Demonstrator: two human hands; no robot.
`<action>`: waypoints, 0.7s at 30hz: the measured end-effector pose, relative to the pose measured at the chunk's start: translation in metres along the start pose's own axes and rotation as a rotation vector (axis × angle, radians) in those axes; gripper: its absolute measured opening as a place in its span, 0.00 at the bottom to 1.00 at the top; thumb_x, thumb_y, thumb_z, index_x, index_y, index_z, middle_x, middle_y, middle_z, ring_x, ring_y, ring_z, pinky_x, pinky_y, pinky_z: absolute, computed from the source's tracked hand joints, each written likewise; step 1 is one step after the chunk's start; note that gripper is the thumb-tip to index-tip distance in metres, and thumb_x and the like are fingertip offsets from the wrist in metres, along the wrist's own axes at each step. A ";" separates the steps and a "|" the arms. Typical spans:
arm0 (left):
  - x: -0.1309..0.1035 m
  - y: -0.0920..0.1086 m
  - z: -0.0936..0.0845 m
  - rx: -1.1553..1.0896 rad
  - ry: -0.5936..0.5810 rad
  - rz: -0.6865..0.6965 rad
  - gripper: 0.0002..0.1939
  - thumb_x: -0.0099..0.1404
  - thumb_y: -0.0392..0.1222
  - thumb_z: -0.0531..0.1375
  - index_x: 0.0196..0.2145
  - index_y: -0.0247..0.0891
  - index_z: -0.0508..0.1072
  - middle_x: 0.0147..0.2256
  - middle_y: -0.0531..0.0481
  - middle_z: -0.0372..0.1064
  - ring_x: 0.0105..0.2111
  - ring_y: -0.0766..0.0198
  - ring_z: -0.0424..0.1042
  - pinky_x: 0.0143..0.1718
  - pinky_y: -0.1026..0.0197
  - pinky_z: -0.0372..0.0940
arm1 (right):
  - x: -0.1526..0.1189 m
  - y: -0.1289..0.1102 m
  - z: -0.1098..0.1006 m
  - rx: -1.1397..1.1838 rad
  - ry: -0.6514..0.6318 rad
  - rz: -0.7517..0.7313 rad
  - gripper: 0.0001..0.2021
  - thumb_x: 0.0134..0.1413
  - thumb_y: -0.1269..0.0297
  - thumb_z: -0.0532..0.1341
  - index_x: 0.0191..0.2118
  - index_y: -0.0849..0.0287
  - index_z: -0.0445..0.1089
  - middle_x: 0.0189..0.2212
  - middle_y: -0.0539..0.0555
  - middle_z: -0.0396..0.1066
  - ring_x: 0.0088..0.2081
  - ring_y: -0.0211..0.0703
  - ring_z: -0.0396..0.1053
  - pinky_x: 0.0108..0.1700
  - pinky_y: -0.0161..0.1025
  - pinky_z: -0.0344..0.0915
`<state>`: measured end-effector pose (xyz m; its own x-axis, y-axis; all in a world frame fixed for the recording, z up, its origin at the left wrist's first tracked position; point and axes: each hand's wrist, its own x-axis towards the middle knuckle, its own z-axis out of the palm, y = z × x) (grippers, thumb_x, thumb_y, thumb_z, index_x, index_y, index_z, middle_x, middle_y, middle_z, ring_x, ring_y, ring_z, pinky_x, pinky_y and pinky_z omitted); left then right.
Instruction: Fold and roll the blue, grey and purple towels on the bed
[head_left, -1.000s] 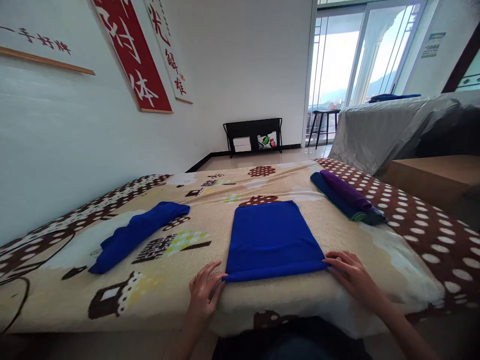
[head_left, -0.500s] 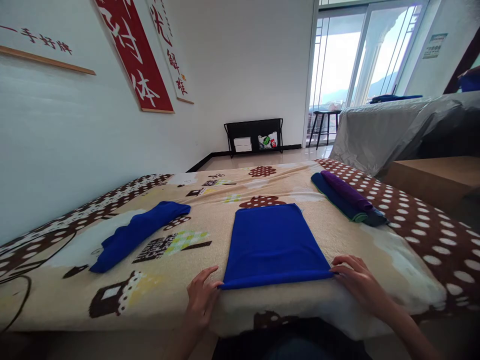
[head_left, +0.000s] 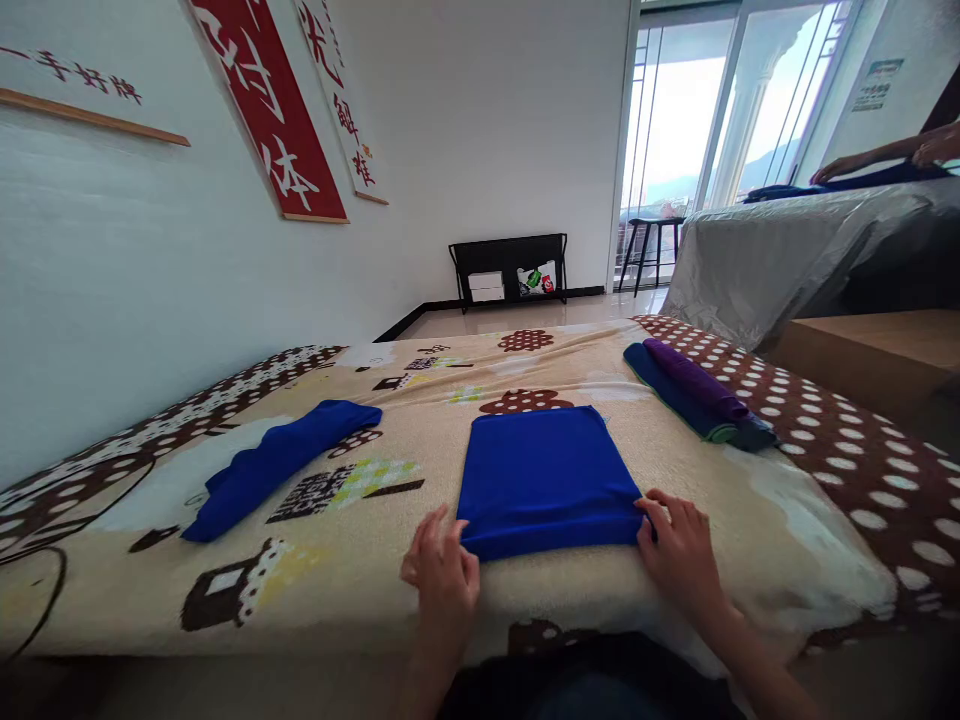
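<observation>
A blue cloth (head_left: 547, 475) lies flat on the patterned bed cover (head_left: 337, 600), its near edge folded over in a narrow band. My left hand (head_left: 442, 560) is at the cloth's near left corner, fingers curled and pinching the folded edge. At the near right corner, my right hand (head_left: 675, 540) has thumb and fingers closed on the other end of that band. Another blue cloth (head_left: 281, 465) lies bunched to the left. To the right rest a rolled purple cloth (head_left: 694, 380) and a dark blue-green roll (head_left: 671, 400) side by side.
A wooden box (head_left: 885, 345) stands beyond the bed's right edge. Behind it is a plastic-covered surface (head_left: 780, 235), where another person's hands (head_left: 862, 165) touch dark cloth. A black rack (head_left: 510, 270) stands against the far wall.
The near edge of the blue cloth has been folded farther away from me, making the cloth shorter. Both my hands have moved forward and inward with it. Another person's hands have appeared at upper right.
</observation>
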<state>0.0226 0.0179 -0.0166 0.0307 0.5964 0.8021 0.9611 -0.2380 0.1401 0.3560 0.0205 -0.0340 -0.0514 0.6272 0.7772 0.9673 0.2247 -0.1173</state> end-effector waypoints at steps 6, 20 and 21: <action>-0.002 0.055 0.016 -0.268 -0.346 0.385 0.27 0.69 0.28 0.47 0.61 0.47 0.66 0.56 0.46 0.72 0.59 0.56 0.69 0.59 0.47 0.66 | 0.004 -0.069 0.005 0.323 -0.115 -0.294 0.20 0.64 0.73 0.52 0.57 0.51 0.70 0.51 0.53 0.74 0.54 0.44 0.70 0.57 0.46 0.62; -0.004 -0.002 0.011 -0.040 -0.239 0.238 0.19 0.72 0.38 0.53 0.57 0.42 0.72 0.55 0.43 0.73 0.56 0.48 0.72 0.64 0.33 0.50 | -0.001 -0.029 0.001 0.084 -0.124 -0.096 0.16 0.69 0.65 0.53 0.55 0.57 0.72 0.54 0.56 0.73 0.59 0.51 0.68 0.68 0.58 0.48; -0.003 0.006 0.011 -0.070 -0.264 0.273 0.19 0.72 0.37 0.52 0.58 0.42 0.72 0.55 0.43 0.73 0.56 0.50 0.72 0.64 0.35 0.52 | 0.000 -0.039 0.002 0.113 -0.114 -0.106 0.16 0.68 0.68 0.52 0.54 0.57 0.73 0.54 0.55 0.73 0.58 0.50 0.68 0.67 0.56 0.50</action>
<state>0.0311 0.0234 -0.0245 0.3613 0.6783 0.6398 0.8870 -0.4616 -0.0116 0.3182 0.0136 -0.0310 -0.1855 0.6744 0.7147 0.9213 0.3724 -0.1122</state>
